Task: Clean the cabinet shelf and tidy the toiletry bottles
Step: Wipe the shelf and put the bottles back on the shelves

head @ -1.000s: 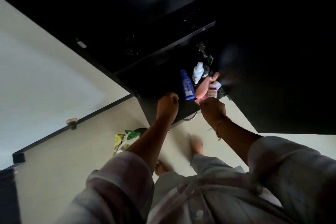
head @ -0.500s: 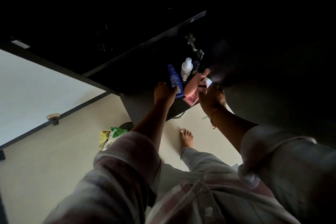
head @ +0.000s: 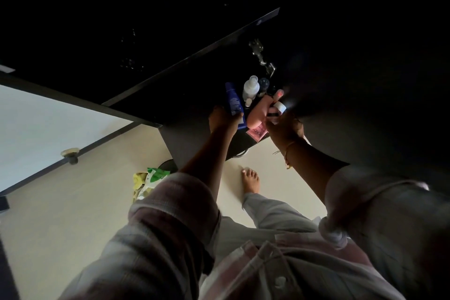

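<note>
On the dark cabinet shelf (head: 194, 134) stand several toiletry bottles. My left hand (head: 222, 119) grips the base of a blue bottle (head: 233, 102). My right hand (head: 283, 125) holds a small white-capped container (head: 279, 106) beside a peach-pink bottle (head: 259, 114). A pink box (head: 256, 133) lies below that bottle at the shelf's front. Behind stand a white bottle (head: 250, 89) and a dark-capped bottle (head: 263, 84). The rest of the shelf is in deep shadow.
A metal hinge (head: 261, 57) is fixed to the cabinet above the bottles. On the pale floor lie a green-and-yellow pack or cloth (head: 148, 181) and my bare foot (head: 250, 181). A round door stop (head: 70, 153) sits at the left.
My left hand rose from the shelf's front edge to the blue bottle and now grips it. My right hand moved up among the bottles. The view shifted down and left.
</note>
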The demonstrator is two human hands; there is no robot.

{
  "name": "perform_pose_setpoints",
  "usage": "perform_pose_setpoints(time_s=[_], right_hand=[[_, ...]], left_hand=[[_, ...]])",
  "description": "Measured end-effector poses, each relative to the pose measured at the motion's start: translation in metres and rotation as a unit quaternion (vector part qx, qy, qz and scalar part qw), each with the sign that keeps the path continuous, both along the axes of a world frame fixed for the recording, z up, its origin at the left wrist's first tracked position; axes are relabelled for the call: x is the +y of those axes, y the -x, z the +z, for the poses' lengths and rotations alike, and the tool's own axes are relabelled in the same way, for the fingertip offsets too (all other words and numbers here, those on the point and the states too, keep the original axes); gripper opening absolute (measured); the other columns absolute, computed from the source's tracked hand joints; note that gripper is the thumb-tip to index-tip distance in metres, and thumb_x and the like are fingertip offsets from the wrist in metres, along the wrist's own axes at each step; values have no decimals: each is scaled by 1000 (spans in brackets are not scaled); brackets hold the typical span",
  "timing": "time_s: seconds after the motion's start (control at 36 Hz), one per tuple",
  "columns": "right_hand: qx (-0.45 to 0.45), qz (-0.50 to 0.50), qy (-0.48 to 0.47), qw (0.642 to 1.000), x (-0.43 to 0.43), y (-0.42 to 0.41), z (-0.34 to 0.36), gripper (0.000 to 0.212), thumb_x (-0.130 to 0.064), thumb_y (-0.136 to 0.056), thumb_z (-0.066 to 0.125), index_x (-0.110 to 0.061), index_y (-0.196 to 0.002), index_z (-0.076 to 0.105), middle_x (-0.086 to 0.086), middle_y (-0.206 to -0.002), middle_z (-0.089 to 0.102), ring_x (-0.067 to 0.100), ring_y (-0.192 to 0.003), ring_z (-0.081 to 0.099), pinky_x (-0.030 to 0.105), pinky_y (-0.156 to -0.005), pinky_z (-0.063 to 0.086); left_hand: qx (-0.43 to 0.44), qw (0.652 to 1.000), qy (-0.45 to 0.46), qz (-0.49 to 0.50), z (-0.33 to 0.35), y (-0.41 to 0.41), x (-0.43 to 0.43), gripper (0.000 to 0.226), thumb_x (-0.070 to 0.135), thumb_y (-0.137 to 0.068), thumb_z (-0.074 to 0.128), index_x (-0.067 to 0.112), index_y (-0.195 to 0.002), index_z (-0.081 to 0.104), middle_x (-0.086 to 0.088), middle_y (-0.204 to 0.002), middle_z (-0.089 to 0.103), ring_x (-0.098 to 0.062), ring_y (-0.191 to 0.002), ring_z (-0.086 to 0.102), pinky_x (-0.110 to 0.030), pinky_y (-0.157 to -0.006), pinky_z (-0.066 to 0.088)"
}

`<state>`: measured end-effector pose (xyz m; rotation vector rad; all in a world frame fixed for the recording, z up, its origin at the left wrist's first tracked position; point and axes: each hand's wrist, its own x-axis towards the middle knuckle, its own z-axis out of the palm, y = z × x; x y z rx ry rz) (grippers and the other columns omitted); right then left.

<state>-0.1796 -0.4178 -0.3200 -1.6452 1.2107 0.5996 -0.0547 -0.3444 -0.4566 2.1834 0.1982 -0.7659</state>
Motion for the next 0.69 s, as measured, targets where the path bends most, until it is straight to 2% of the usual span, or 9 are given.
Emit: perform_pose_setpoints(time_s=[0.06, 0.08, 0.11, 0.17, 0.28, 0.44, 0.5, 0.56, 0.69], right_hand=[[-36, 7, 70, 997, -24, -12, -61, 58, -35, -92, 53, 7, -132, 49, 30, -133, 52, 40, -126, 49, 33, -82, 38], [-48, -23, 96, 994, -33, -19, -73, 63, -53, -78, 52, -10, -123, 57, 21, -118, 62, 37, -112, 59, 32, -75, 43], [-51, -35, 114, 991, -45, -21, -95, 60, -58, -69, 50, -20, -114, 59, 11, -105, 67, 31, -98, 65, 29, -70, 49], [-54, -42, 130, 989, -61, -16, -140, 53, -55, -65, 54, -23, -106, 61, 0, -92, 70, 21, -83, 67, 35, -69, 58], [-78, -76, 113, 988, -65, -14, -171, 53, -56, -54, 62, -27, -97, 65, -4, -84, 72, 19, -80, 70, 42, -72, 60], [-138, -51, 93, 985, -38, -9, -119, 43, -41, -71, 71, -19, -107, 64, -2, -85, 69, 13, -77, 65, 19, -55, 45], [-160, -20, 93, 982, -27, -6, -113, 26, -37, -77, 72, -19, -94, 67, -4, -76, 66, 12, -72, 62, 18, -54, 45], [-169, 23, 100, 980, -14, -6, -110, 25, -42, -79, 71, -18, -77, 64, -6, -67, 64, 13, -67, 60, 26, -60, 48], [-195, 134, 77, 968, 25, -24, -104, 19, -35, -80, 74, -18, -87, 67, -4, -77, 68, 16, -76, 65, 25, -64, 47]], left_hand=[[10, 1000, 0, 11, 0, 0, 1, 61, 30, -73, 81, 5, -123, 57, -14, -117, 67, -26, -97, 69, -40, -83, 59], [16, 1000, 0, 18, 1, 0, 1, 59, 30, -74, 81, 6, -122, 58, -13, -116, 68, -26, -96, 69, -40, -83, 59], [24, 999, -1, 24, 2, 1, 2, 57, 30, -75, 81, 6, -122, 59, -13, -116, 68, -26, -96, 69, -39, -83, 59], [31, 999, -5, 23, 2, 3, 5, 57, 30, -77, 80, 6, -124, 58, -13, -118, 67, -26, -99, 68, -38, -85, 58], [50, 998, -5, 45, 6, 4, 12, 53, 27, -79, 78, 4, -122, 59, -13, -115, 67, -25, -97, 68, -33, -81, 57], [40, 997, -26, 55, 16, 9, 37, 48, 31, -81, 75, 3, -118, 62, -11, -109, 69, -21, -90, 67, -22, -64, 48], [25, 998, -33, 55, 22, 11, 50, 42, 30, -84, 73, 3, -115, 63, -9, -101, 69, -19, -82, 64, -18, -56, 44], [6, 997, -28, 66, 25, 14, 65, 39, 31, -85, 71, 5, -113, 63, -8, -99, 69, -15, -75, 60, -19, -54, 46], [-8, 993, -42, 106, 27, 14, 108, 33, 34, -89, 66, 11, -111, 59, -3, -90, 62, -7, -66, 55, -17, -50, 38]])
